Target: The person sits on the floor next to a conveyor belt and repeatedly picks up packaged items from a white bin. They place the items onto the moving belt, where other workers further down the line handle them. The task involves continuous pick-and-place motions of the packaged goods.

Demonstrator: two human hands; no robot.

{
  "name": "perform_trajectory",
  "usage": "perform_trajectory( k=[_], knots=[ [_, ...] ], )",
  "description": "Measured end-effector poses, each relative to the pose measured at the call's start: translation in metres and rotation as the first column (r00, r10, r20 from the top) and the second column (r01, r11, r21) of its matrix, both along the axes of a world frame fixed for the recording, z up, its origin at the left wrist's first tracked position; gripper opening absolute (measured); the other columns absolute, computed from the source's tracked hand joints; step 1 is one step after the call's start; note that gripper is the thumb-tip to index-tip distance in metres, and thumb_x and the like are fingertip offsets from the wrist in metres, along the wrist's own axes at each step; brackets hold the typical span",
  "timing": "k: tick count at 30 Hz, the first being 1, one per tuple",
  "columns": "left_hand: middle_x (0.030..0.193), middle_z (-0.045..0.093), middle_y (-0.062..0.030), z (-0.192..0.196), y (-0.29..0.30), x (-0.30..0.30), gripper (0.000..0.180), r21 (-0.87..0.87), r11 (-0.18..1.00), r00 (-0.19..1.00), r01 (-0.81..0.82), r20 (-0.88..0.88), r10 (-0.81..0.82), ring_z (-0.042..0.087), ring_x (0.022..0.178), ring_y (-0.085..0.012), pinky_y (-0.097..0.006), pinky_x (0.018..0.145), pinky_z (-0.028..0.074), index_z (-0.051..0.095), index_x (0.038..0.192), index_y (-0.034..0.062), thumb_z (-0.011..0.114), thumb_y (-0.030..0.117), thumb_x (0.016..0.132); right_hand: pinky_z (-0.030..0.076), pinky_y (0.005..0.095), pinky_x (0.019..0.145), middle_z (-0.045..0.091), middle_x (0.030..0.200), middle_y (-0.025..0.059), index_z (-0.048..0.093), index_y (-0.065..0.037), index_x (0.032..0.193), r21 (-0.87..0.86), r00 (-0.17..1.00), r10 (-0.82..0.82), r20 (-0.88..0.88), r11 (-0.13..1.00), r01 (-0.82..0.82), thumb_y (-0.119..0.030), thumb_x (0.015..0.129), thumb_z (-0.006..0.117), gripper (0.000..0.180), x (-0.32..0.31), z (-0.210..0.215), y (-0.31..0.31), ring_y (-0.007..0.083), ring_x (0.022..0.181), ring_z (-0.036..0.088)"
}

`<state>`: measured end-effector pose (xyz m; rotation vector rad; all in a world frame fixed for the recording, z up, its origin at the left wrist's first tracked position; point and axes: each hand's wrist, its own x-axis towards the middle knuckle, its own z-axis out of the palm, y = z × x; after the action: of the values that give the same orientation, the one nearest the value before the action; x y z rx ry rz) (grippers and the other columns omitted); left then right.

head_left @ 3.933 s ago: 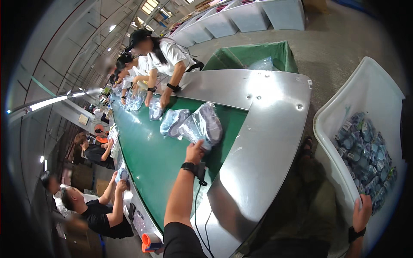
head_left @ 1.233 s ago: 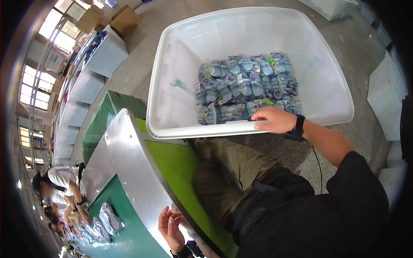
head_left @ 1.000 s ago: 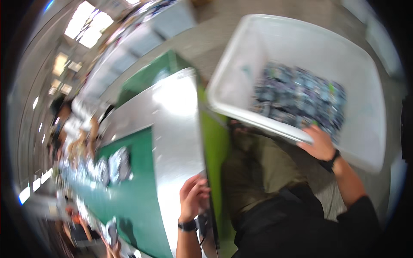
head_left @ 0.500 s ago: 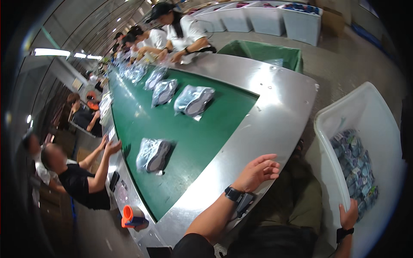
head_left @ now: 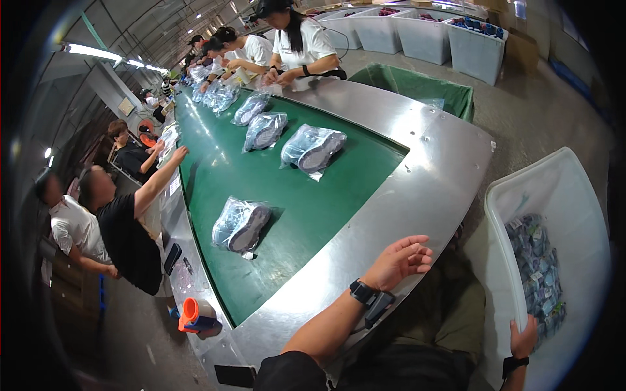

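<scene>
My left hand (head_left: 399, 262) rests by the metal edge (head_left: 352, 244) of the conveyor table, its fingers apart, slightly bent and holding nothing. Down at the right, my right hand (head_left: 523, 335) grips the rim of a large white plastic bin (head_left: 501, 247). Inside that bin lies a heap of small bagged blue-grey items (head_left: 538, 274), too small to make out. On the green belt (head_left: 287, 228) nearest me sits a clear bag of grey shoes (head_left: 241, 225). Another shoe bag (head_left: 313, 150) lies farther up, with several more behind it.
An orange tape dispenser (head_left: 195, 316) and a black phone (head_left: 173, 259) stand on the left metal ledge; a dark flat device (head_left: 235, 376) lies near me. Co-workers (head_left: 303, 49) line both sides. A green-lined bin (head_left: 417, 88) and several white bins (head_left: 476, 52) stand beyond.
My view has shifted, so the table and bags sit slightly differently in it. The co-worker in black at the left now stretches an arm toward the belt's edge. Both my hands keep their places.
</scene>
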<state>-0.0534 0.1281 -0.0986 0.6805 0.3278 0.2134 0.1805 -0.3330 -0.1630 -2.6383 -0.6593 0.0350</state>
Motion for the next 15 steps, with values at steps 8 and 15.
perform_trajectory(
  k=[8, 15],
  knots=[
    [0.118, 0.066, -0.0089, -0.007, -0.001, 0.0, 0.043, -0.06, 0.997, 0.998, -0.055, 0.022, 0.056, 0.067, 0.104, -0.0192, -0.038, 0.095, 0.057, 0.051, 0.143, 0.0073, 0.06, 0.023, 0.105, 0.042, 0.0498, 0.107, 0.054, 0.135, 0.0304, 0.051, 0.008, 0.135, -0.092, 0.995, 0.019, -0.096, 0.995, -0.027, -0.02, 0.091, 0.073, 0.056, 0.018, -0.021, -0.025, 0.0476, 0.127, 0.052],
    [0.111, 0.066, -0.0046, 0.003, 0.015, -0.024, 0.037, -0.062, 0.989, 0.987, -0.135, -0.097, 0.129, 0.067, 0.099, -0.0164, -0.036, 0.088, 0.058, 0.056, 0.134, 0.0087, 0.062, 0.029, 0.104, 0.052, 0.0583, 0.083, 0.067, 0.106, 0.026, 0.066, -0.005, 0.121, -0.273, 0.997, 0.056, 0.049, 0.961, -0.041, -0.064, 0.087, 0.071, 0.068, 0.023, -0.012, -0.021, 0.0507, 0.099, 0.065]
  ],
)
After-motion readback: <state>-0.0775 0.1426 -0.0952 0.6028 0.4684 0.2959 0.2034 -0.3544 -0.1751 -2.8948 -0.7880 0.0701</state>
